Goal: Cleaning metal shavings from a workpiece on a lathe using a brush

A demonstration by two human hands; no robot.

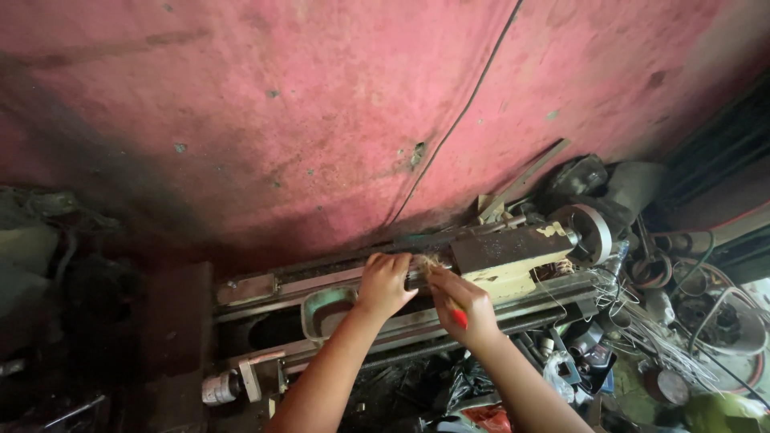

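Observation:
A small worn lathe [497,256] lies along the foot of a pink wall, its bed running from lower left to upper right. My left hand [383,282] is closed over the top of a part near the middle of the bed. Beside it, my right hand [459,303] grips a small tool with a red handle [459,318] and points it at a frayed, fibrous tuft [433,261] next to the machine's cream-coloured housing. What the left hand covers is hidden.
A round pulley wheel [592,232] sits at the lathe's right end. Tangled wires [642,321], rings and scrap fill the floor at the right. A dark block [172,321] stands at the left. The pink wall [321,104] rises behind, with a cable running down it.

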